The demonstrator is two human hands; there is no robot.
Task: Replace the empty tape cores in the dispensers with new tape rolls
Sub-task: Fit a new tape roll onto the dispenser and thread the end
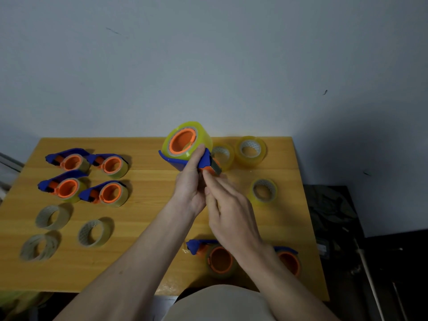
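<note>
Broadly, the wooden table [148,228] fills the lower half of the frame. At its left sit four loaded blue dispensers [85,177], with three empty tape cores [67,230] below them. Two more dispensers [220,258] lie at lower centre, partly behind the right forearm, and three fresh yellow tape rolls [251,150] rest at upper right.

Above the table's centre, the left hand [191,185] grips the held dispenser [203,159] around its blue body, a full new roll [187,142] already seated on the orange hub. The right hand [228,206] reaches to the cutter end, its fingers [209,176] close together at the orange tab; whether they pinch the tape's end, I cannot tell.

The roll looks firm and fairly heavy, its sides slick, so the stiff plastic frame seems the better hold. The loose tape end is likely thin and sticky, and the cutter edge looks sharp enough to avoid.
</note>
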